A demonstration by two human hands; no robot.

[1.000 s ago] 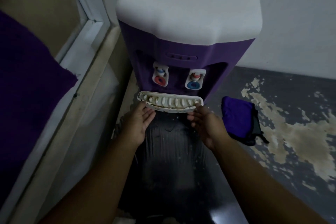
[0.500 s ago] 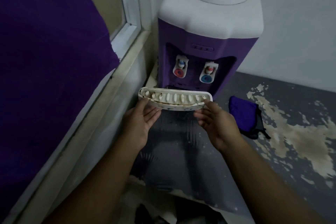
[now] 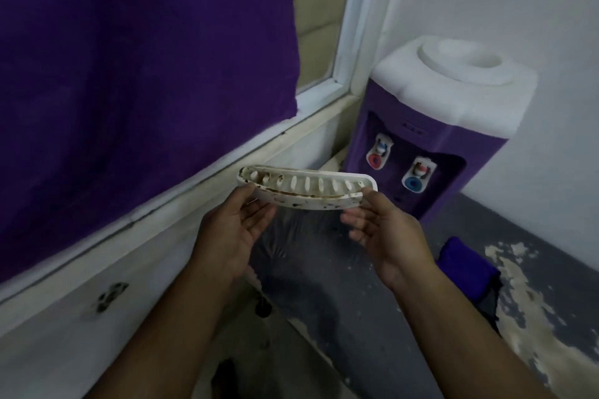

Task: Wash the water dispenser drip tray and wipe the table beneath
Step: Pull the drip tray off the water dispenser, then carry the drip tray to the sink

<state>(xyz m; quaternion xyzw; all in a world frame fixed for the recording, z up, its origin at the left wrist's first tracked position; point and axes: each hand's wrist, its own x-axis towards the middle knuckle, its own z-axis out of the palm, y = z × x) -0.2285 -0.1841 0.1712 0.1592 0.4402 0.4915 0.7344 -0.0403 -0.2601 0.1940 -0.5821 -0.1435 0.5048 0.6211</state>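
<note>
A curved white drip tray [image 3: 308,193] with slots and brown stains is held in the air, clear of the purple and white water dispenser [image 3: 431,139]. My left hand [image 3: 231,230] holds its left end between thumb and fingers. My right hand [image 3: 385,230] holds its right end the same way. The dispenser stands at the back right on a dark grey table [image 3: 324,269] with a red tap and a blue tap on its front.
A purple cloth [image 3: 463,269] lies on the table to the right. Peeling beige patches [image 3: 525,317] mark the tabletop beyond it. A purple curtain [image 3: 129,74] hangs over the window at left, above a white sill [image 3: 227,165]. A white wall stands behind the dispenser.
Both hands pulled the drip tray out of the dispenser and carried it up and to the left. The view has swung left, so the dispenser now sits at the right.
</note>
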